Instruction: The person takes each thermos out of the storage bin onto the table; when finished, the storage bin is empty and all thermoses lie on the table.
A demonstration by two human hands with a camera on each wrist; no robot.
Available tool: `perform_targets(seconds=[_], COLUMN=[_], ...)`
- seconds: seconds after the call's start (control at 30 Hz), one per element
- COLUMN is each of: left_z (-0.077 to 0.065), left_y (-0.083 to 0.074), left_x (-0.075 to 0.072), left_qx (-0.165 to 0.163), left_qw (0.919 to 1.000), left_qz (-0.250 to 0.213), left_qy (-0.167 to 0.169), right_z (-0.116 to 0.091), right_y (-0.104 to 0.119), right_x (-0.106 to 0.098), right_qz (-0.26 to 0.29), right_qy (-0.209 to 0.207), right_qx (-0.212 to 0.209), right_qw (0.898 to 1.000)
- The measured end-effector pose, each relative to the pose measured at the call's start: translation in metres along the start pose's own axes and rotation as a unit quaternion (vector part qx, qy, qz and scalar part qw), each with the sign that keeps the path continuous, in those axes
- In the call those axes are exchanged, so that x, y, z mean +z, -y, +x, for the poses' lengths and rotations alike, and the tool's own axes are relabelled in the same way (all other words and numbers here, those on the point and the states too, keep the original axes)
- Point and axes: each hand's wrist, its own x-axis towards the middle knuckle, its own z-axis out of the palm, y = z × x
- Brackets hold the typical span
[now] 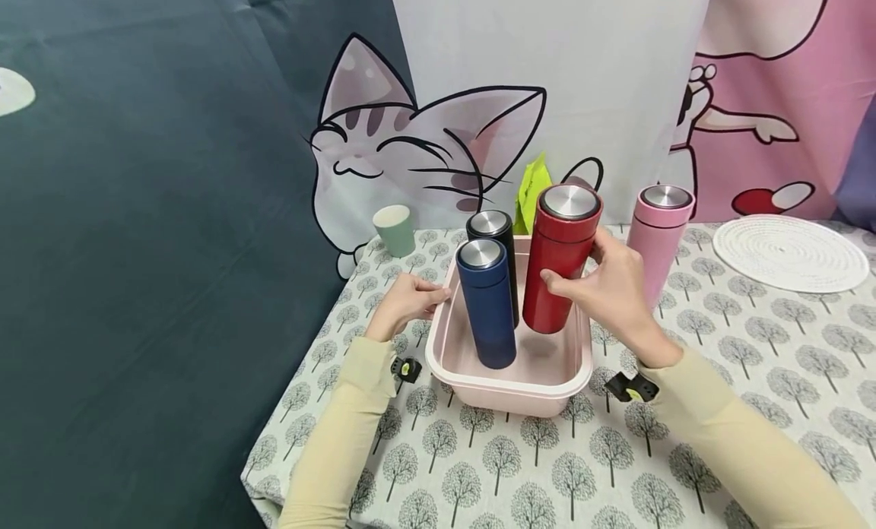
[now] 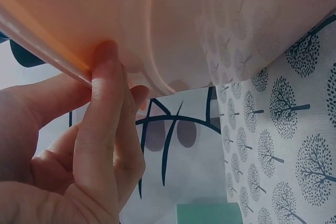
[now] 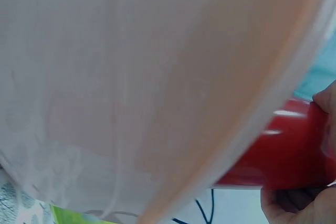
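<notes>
My right hand [image 1: 609,282] grips a red thermos [image 1: 557,263] around its body, thumb in front, over the right side of a pale pink tub [image 1: 509,398]. In the right wrist view the red thermos [image 3: 286,153] shows partly behind the tub's wall [image 3: 131,77]. A blue thermos [image 1: 487,308] and a black thermos [image 1: 509,244] stand inside the tub on the left. At the tub's left rim, my left hand [image 1: 408,301] pinches the edge between thumb and fingers; the left wrist view shows the fingers [image 2: 105,108] against the outer wall.
A pink thermos [image 1: 660,240] stands right of the tub, near my right forearm. Farther right lies a round white woven mat [image 1: 790,254]. A green cup [image 1: 395,230] sits at the back left, and a bright green packet [image 1: 531,192] behind the tub. Tree-patterned cloth [image 1: 499,457] covers the table.
</notes>
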Motion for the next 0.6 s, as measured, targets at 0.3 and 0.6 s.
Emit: perform_targets(seconds=[0.3,0.6], left_z=[0.000,0.000], left_y=[-0.001,-0.001], left_x=[-0.002,-0.001], left_qx=[0.000,0.001], left_qw=[1.0000,1.0000], left_qz=[-0.004,0.002], left_qy=[-0.001,-0.002], right_z=[0.002,0.000], right_y=[0.015,0.026], right_x=[-0.011,-0.022], right_qz=[0.015,0.054], right_qy=[-0.022,-0.050], right_qx=[-0.018,-0.055], right_qw=[0.999,0.996])
